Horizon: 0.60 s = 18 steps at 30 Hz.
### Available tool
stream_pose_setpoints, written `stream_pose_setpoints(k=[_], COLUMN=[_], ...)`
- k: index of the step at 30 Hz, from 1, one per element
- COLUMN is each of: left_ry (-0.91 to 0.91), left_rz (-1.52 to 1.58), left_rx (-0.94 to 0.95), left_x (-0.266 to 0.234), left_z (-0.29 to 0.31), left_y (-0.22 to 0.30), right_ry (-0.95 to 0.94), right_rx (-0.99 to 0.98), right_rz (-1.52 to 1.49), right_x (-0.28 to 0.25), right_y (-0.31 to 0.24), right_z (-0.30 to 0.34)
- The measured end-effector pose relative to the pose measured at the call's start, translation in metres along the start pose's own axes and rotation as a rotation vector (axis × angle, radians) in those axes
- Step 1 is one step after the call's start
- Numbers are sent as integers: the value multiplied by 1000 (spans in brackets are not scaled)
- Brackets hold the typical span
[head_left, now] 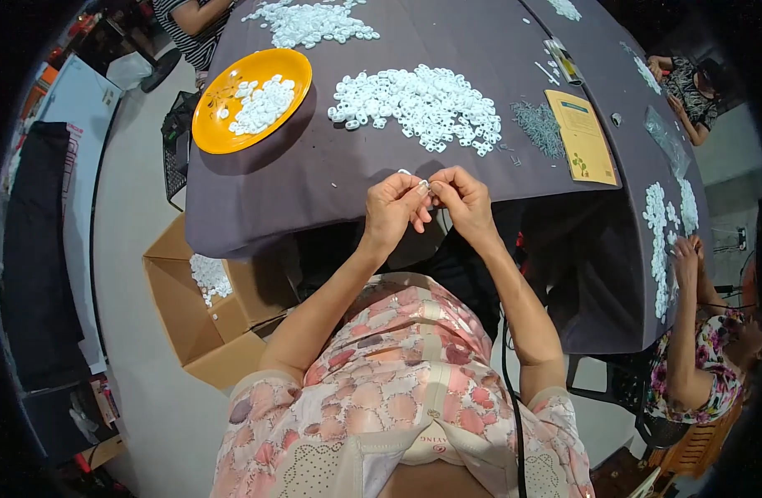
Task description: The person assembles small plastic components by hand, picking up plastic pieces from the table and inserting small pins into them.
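Note:
My left hand (389,207) and my right hand (465,206) meet just over the table's near edge. Between the left thumb and fingers is a small white plastic piece (424,186). The right thumb and forefinger pinch together right against it; whatever they hold is too small to make out. Beyond my hands lies a wide heap of similar white plastic pieces (426,104), each with a hole. To its right is a small pile of thin grey pieces (539,129), with a few strays near it.
An orange plate (210,137) holding white pieces stands at the left. A yellow booklet (582,141) lies at the right. Below the table's left edge, an open cardboard box (169,286) contains more white pieces. Other people sit around the grey-covered table (273,199); a co-worker's hand (688,249) is at far right.

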<state>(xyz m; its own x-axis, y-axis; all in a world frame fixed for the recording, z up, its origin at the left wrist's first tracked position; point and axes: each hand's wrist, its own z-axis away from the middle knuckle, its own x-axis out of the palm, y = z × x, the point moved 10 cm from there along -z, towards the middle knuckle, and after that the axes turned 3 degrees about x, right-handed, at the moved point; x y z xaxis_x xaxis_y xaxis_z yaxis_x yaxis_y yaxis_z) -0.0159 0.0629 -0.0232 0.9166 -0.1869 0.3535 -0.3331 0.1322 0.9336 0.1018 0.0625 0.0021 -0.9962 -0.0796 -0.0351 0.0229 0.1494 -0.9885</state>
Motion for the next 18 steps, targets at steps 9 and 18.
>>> stream_pose_setpoints(k=[9,18], left_ry=[22,-10], left_rz=[15,14], left_rx=[58,21], left_x=[0,1], left_z=[1,1], left_y=[-1,-9], right_ry=[56,-99], right_rx=[-138,43], right_rz=[296,-18], right_x=[-1,0], right_y=[-16,5], right_z=[3,3])
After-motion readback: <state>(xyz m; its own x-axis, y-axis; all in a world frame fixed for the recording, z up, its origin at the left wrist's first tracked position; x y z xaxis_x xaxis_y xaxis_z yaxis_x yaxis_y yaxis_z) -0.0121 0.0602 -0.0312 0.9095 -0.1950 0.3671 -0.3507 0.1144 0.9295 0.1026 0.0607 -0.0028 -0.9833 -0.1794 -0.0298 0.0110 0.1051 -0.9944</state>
